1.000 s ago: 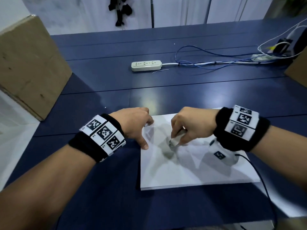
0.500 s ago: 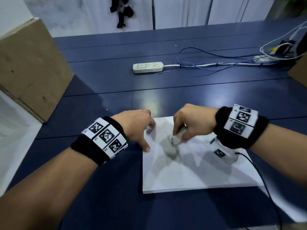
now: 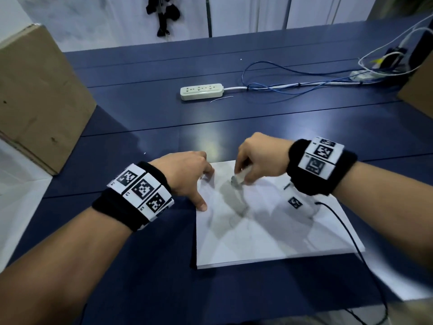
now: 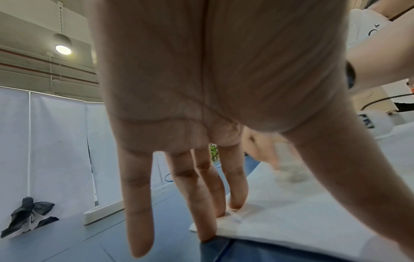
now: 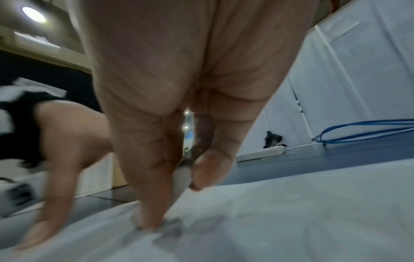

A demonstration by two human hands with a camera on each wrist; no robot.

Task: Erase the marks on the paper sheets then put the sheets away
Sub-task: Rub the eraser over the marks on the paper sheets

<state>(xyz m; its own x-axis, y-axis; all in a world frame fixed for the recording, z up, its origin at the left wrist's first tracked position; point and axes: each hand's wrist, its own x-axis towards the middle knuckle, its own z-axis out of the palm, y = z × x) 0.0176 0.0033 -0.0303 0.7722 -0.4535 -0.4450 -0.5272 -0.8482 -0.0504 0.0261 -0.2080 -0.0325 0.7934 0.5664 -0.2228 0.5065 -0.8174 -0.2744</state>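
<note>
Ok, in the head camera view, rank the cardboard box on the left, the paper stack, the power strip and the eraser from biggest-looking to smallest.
1. Cardboard box, partly cut off.
2. Paper stack; close to the box, and nearer the camera, so unsure.
3. Power strip.
4. Eraser, mostly hidden in the right hand.

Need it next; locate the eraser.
Head view: the small white eraser is pinched in the right hand, on the white paper stack's far-left part.
</note>
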